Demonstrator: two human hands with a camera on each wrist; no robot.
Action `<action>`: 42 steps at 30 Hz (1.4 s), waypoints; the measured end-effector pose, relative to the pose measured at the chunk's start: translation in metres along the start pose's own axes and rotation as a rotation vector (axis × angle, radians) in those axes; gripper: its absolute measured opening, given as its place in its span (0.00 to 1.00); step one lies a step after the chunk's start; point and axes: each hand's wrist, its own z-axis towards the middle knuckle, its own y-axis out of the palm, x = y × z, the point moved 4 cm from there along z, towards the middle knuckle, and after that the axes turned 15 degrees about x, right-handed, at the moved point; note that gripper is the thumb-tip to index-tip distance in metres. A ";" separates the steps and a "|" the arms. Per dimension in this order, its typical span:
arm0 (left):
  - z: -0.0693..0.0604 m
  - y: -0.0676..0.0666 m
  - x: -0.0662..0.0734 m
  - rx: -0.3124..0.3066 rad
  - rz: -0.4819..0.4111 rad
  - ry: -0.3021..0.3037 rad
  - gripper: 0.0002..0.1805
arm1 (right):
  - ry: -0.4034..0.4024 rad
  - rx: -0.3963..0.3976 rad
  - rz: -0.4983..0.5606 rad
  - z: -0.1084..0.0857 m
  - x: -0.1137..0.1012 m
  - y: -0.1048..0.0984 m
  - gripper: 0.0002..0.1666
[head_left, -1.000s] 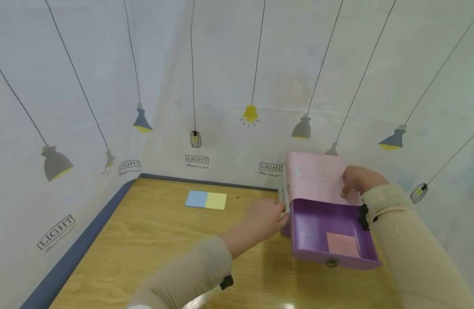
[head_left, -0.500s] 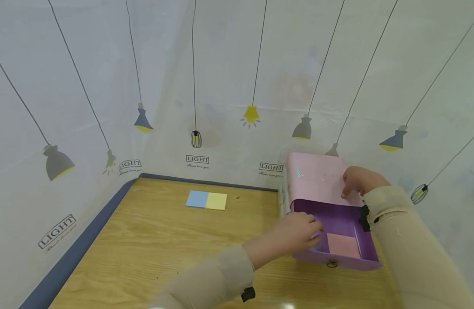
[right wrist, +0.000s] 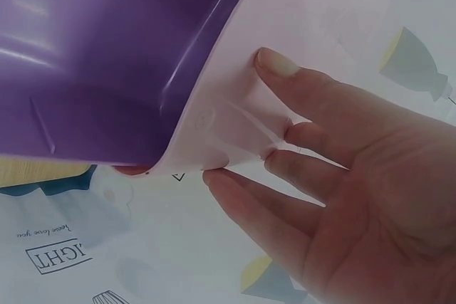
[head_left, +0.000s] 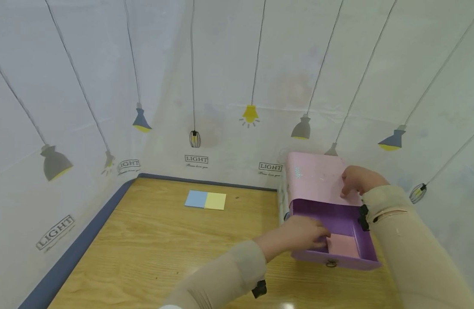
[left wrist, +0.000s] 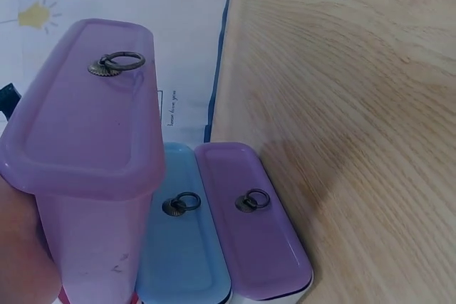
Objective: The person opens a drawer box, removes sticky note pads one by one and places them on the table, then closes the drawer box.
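A pink-topped cabinet (head_left: 316,176) stands at the right, its purple top drawer (head_left: 312,214) pulled out. Flat inside that drawer lies a pink sticky note pad (head_left: 344,245). My left hand (head_left: 300,234) reaches over the drawer's left wall, loosely bent fingers at the pad's left edge; the fingertips are partly hidden. In the left wrist view, only some skin of it shows beside the drawer front (left wrist: 78,112). My right hand (head_left: 361,179) rests on the cabinet's right side. The right wrist view shows its thumb (right wrist: 278,63) on the pink casing and fairly straight fingers against the edge.
A blue sticky note pad (head_left: 196,198) and a yellow one (head_left: 215,201) lie side by side on the wooden table (head_left: 163,240). Below the pulled-out drawer are a closed blue drawer (left wrist: 185,240) and a closed purple drawer (left wrist: 260,247). A lamp-print backdrop (head_left: 221,86) stands behind.
My left hand has moved right from the cabinet's left side, over the drawer wall and down to the pink pad. The right hand and the drawer have stayed in place.
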 end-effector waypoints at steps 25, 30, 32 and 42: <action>0.001 0.004 0.001 0.021 0.031 0.060 0.19 | -0.011 -0.016 -0.022 0.007 0.006 0.003 0.36; 0.001 0.004 0.000 0.081 0.028 0.033 0.22 | -0.008 -0.014 -0.022 0.007 0.006 0.003 0.37; 0.002 0.004 -0.001 0.108 0.011 0.015 0.21 | -0.006 -0.017 -0.021 0.007 0.006 0.003 0.36; 0.000 0.000 -0.002 0.162 -0.042 -0.033 0.19 | -0.023 -0.021 -0.016 0.005 0.004 0.002 0.32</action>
